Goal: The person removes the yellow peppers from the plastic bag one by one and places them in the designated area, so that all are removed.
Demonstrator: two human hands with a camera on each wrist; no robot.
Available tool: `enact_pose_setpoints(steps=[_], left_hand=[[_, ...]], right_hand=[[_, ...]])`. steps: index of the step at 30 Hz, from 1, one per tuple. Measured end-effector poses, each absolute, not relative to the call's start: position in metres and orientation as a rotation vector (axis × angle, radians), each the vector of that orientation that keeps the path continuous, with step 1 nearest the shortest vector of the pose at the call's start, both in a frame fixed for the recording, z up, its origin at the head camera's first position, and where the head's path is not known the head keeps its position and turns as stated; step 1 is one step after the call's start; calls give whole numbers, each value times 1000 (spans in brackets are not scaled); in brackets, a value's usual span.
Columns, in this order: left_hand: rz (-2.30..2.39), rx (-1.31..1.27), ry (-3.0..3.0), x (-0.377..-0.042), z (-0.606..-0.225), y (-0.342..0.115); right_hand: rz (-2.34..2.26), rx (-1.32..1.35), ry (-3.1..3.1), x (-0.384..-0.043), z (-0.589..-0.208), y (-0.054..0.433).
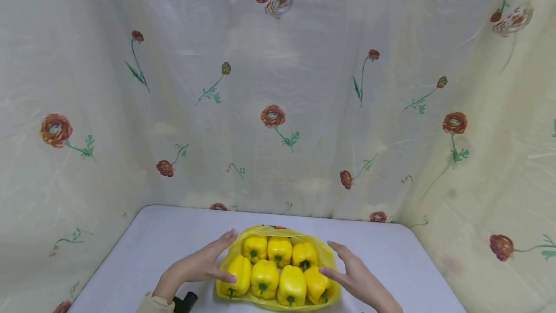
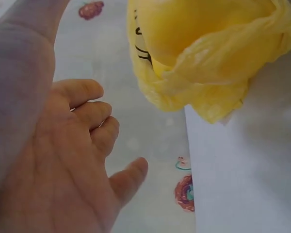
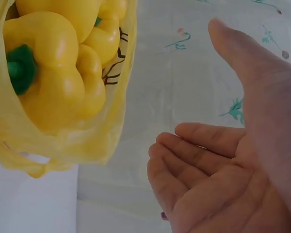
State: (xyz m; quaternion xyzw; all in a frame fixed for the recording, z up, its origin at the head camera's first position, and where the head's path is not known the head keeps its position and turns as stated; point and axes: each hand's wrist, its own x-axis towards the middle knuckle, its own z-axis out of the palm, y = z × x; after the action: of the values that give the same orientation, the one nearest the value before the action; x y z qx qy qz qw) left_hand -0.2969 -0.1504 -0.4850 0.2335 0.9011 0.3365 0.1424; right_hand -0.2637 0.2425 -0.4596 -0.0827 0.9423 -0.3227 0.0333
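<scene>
In the head view, several yellow bell peppers (image 1: 292,284) with green stems sit in two rows inside a yellow plastic bag (image 1: 249,232), its mouth spread wide. My left hand (image 1: 204,263) is at the bag's left side, fingers extended and thumb apart, holding nothing. Opposite it, my right hand (image 1: 358,278) is held likewise by the right side. The left wrist view has the crumpled bag (image 2: 223,53) away from the left palm (image 2: 63,155). A pepper (image 3: 48,87) shows in the bag in the right wrist view, a gap separating it from the right hand (image 3: 223,179).
The bag stands on a white table (image 1: 182,231) near its front. A curtain (image 1: 304,86) with printed flowers hangs behind and on both sides. By my left wrist is a black device (image 1: 187,302), partly hidden by the sleeve (image 1: 156,304).
</scene>
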Motion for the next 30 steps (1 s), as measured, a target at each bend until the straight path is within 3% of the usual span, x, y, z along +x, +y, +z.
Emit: enact_pose_setpoints(steps=[13,30], left_hand=[[1000,678,2554,-306,-497,-157],[1019,720,2530,-305,-501,-156]], right_hand=[[-1332,-342,2591,-275,-480,253],[-1447,-373,2384,-280,-489,257]])
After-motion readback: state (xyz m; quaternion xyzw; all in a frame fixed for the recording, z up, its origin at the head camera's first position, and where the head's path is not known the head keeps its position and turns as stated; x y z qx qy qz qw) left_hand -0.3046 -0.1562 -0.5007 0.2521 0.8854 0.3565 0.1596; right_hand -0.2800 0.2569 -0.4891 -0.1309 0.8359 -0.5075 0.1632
